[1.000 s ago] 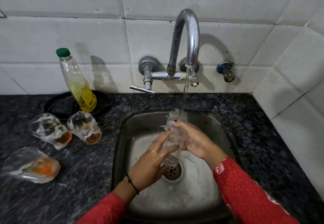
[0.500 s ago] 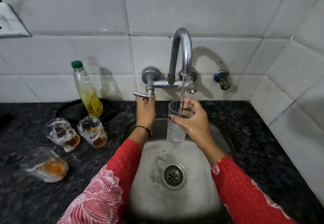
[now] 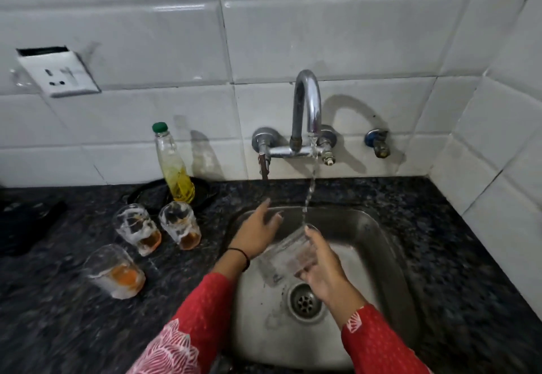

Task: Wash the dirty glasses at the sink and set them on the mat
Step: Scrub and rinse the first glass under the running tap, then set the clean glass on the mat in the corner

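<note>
Over the sink (image 3: 378,236), the right hand (image 3: 325,271) grips a clear glass (image 3: 286,256), tilted under the thin tap (image 3: 306,115) stream. The left hand (image 3: 258,231) hovers beside it, fingers spread, empty. On the counter (image 3: 58,315), 3 dirty glasses (image 3: 137,228) stand left of the sink.

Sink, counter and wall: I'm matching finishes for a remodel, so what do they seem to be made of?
The sink looks like stainless steel with a dull brushed finish: grey metal, soft reflections. The counter looks like polished dark granite or similar stone, black with pale speckles. The wall is glossy white tile, probably ceramic, with grout lines and light glare.
</note>
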